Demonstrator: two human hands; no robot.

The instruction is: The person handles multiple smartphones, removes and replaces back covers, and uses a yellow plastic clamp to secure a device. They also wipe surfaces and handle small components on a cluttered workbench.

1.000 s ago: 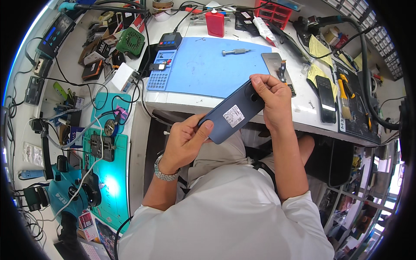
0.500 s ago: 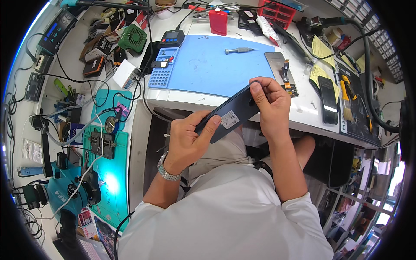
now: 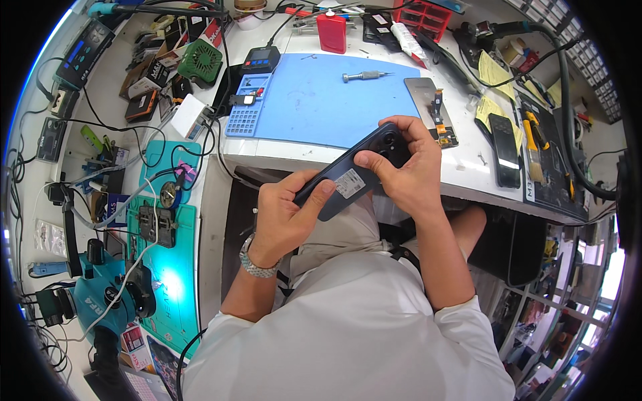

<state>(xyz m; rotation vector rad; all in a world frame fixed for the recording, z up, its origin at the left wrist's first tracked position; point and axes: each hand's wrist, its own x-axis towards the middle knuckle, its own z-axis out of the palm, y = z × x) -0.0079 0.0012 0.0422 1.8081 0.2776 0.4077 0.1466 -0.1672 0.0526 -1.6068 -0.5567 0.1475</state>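
A dark phone (image 3: 364,166) is held slanted above my lap, just off the bench's front edge. Its back faces up, showing a white label and round camera lenses at the far right end. My left hand (image 3: 289,210) grips the lower left end, thumb lying by the label. At the camera end, my right hand (image 3: 408,164) is closed round the side, its thumb pressed on the back. Beyond the phone lies a blue work mat (image 3: 321,113) with a screwdriver (image 3: 364,77) on it. A detached phone screen (image 3: 424,100) with flex cables rests at the mat's right edge.
A blue parts tray (image 3: 244,123) sits on the mat's left side. A red bottle (image 3: 332,33) stands behind. Another phone (image 3: 504,150) and a brush (image 3: 533,160) lie at the right. To the left are a teal microscope (image 3: 100,294), a lit green mat (image 3: 177,250) and loose cables.
My right thumb has slid from the phone's top edge down onto its back. The camera lenses, covered before, now show, and more of the back faces up.
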